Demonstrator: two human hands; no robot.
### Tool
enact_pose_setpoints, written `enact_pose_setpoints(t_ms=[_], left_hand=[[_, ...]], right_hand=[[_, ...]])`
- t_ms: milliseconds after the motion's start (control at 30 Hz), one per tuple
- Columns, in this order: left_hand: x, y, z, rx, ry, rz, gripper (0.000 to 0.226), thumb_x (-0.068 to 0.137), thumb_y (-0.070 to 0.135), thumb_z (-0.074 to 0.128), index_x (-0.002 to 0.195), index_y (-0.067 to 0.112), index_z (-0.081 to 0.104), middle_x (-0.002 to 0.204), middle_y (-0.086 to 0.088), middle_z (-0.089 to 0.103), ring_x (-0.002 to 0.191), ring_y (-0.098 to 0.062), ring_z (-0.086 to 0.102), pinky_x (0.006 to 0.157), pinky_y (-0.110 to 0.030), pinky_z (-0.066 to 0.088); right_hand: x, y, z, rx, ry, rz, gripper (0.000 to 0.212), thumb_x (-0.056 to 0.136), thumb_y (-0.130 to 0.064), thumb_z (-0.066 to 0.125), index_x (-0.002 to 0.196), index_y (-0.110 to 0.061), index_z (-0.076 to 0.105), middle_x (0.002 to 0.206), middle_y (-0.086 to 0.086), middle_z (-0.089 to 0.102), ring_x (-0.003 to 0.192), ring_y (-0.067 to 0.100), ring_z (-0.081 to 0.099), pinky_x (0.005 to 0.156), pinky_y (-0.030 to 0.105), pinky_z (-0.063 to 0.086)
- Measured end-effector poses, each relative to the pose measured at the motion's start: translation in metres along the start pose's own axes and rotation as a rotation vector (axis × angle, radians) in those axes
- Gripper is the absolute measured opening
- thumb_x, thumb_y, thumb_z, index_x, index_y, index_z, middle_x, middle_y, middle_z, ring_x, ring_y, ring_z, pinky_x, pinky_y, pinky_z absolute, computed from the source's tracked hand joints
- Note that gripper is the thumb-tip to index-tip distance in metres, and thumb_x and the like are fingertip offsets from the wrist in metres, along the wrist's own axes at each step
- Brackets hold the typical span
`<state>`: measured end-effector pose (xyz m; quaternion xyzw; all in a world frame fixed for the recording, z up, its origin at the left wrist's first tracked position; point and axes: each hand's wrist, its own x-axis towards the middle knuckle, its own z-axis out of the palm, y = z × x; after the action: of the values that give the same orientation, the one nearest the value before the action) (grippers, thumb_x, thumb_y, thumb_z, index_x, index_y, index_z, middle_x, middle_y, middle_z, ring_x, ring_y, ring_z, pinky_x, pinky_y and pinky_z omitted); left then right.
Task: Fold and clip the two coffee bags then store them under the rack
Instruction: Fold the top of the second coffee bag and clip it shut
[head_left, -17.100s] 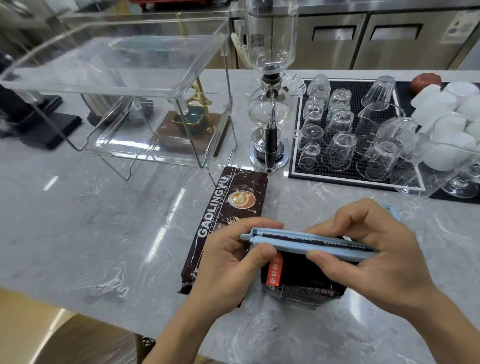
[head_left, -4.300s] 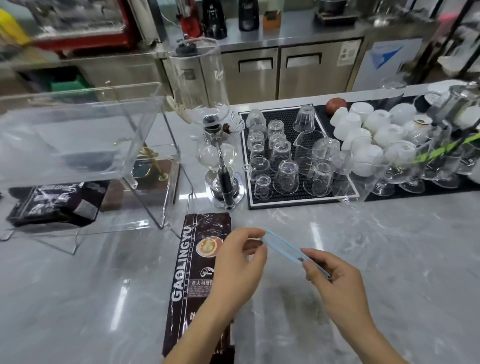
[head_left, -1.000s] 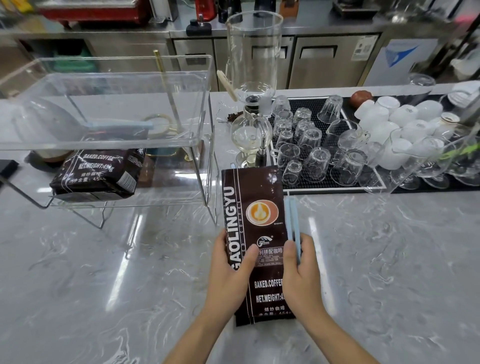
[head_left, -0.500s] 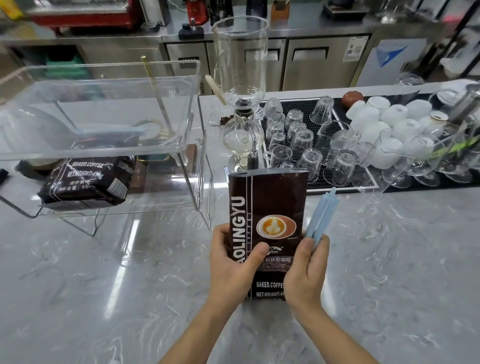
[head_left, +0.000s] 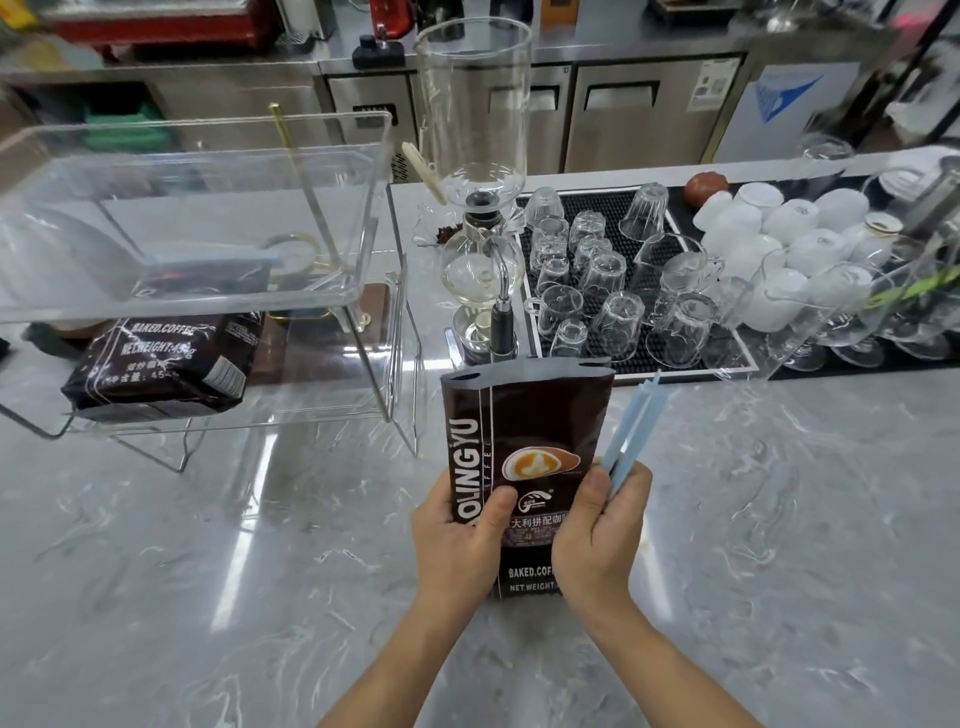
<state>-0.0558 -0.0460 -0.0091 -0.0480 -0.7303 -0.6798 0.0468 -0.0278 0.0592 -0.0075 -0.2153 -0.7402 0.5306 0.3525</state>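
Second coffee bag (head_left: 524, 441) upright, unfolded; left hand (head_left: 457, 540) grasps it, right hand (head_left: 597, 535) grasps bag plus clip (head_left: 631, 431). Next: fold top.

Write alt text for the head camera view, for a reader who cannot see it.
Two bare hands hold a dark coffee bag upright over a grey marble counter, its top unfolded; the left hand grips its side, and the right hand also holds a pale blue clip. A second bag lies under the clear rack at left.
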Motion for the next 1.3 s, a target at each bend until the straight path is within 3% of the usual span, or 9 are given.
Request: enact_pose_setpoints(t_ms=[167,367,533,700,867,967,1067,1200,1300], left_hand=[[-0.001,-0.003,0.002,0.015,0.031,-0.002,0.021,0.079,0.043,0.061,0.084,0.024,0.069,0.078,0.007,0.074,0.066,-0.003,0.066,0.060,-0.022,0.054],[-0.002,0.002,0.000,0.020,0.019,0.007,0.008,0.082,0.035,0.064,0.084,0.028,0.067,0.076,0.020,0.073,0.069,0.004,0.066,0.060,-0.010,0.049],[-0.005,0.000,-0.001,0.013,0.011,-0.006,0.004,0.079,0.030,0.065,0.083,0.030,0.064,0.076,0.025,0.072,0.069,0.008,0.066,0.060,-0.007,0.048],[-0.006,-0.005,-0.002,0.034,0.018,0.002,0.003,0.080,0.033,0.064,0.082,0.033,0.063,0.077,0.028,0.071,0.070,0.009,0.065,0.060,-0.007,0.049],[-0.004,-0.005,-0.001,0.041,0.002,-0.004,0.006,0.082,0.029,0.061,0.086,0.033,0.063,0.082,0.026,0.072,0.074,0.007,0.067,0.062,-0.009,0.050],[-0.003,-0.005,-0.002,0.037,-0.015,-0.012,0.005,0.083,0.031,0.063,0.088,0.032,0.064,0.083,0.025,0.073,0.075,0.007,0.067,0.063,-0.009,0.050],[-0.002,-0.003,-0.005,0.041,-0.056,-0.011,0.017,0.080,0.041,0.064,0.093,0.030,0.064,0.089,0.023,0.073,0.081,0.003,0.068,0.066,-0.010,0.051],[-0.003,-0.003,-0.012,0.021,-0.136,-0.034,0.036,0.070,0.038,0.075,0.101,0.026,0.063,0.093,0.022,0.073,0.086,0.002,0.070,0.068,-0.009,0.051],[-0.006,-0.003,-0.012,-0.041,-0.149,-0.075,0.049,0.062,0.047,0.079,0.104,0.025,0.063,0.096,0.016,0.075,0.088,-0.003,0.071,0.069,-0.013,0.053]], right_hand=[[0.000,0.002,0.001,-0.003,-0.011,-0.023,0.003,0.094,-0.012,0.037,0.095,-0.010,0.039,0.062,-0.009,0.041,0.050,-0.004,0.048,0.043,0.010,0.032],[0.001,0.003,-0.008,0.032,-0.076,-0.017,0.011,0.096,-0.023,0.035,0.089,-0.029,0.040,0.065,-0.008,0.045,0.053,-0.003,0.048,0.047,0.009,0.035],[0.012,0.018,-0.038,0.032,-0.141,0.016,0.022,0.096,-0.037,0.039,0.092,-0.020,0.053,0.085,-0.007,0.065,0.079,0.011,0.065,0.070,0.019,0.051],[0.025,0.050,-0.080,-0.379,-0.271,0.023,0.020,0.097,-0.028,0.049,0.078,-0.023,0.045,0.061,0.002,0.049,0.053,0.020,0.047,0.048,0.032,0.038],[0.019,0.074,-0.091,-0.810,-0.346,-0.102,0.018,0.087,-0.039,0.045,0.078,-0.025,0.051,0.075,-0.007,0.048,0.070,0.017,0.046,0.069,0.030,0.025],[0.014,0.079,-0.087,-0.787,-0.357,-0.073,0.004,0.084,-0.029,0.061,0.083,-0.026,0.059,0.078,-0.008,0.053,0.076,0.018,0.052,0.071,0.030,0.026],[0.012,0.078,-0.085,-0.765,-0.358,-0.011,0.016,0.078,-0.021,0.075,0.085,-0.028,0.062,0.081,-0.009,0.055,0.080,0.016,0.053,0.072,0.030,0.026],[0.009,0.077,-0.083,-0.739,-0.288,-0.024,0.022,0.075,-0.029,0.071,0.095,-0.023,0.065,0.092,-0.008,0.055,0.090,0.019,0.052,0.078,0.029,0.026],[0.007,0.060,-0.078,-0.448,-0.268,-0.032,0.032,0.077,-0.027,0.062,0.108,-0.022,0.061,0.107,-0.017,0.054,0.106,0.014,0.052,0.089,0.027,0.036]])
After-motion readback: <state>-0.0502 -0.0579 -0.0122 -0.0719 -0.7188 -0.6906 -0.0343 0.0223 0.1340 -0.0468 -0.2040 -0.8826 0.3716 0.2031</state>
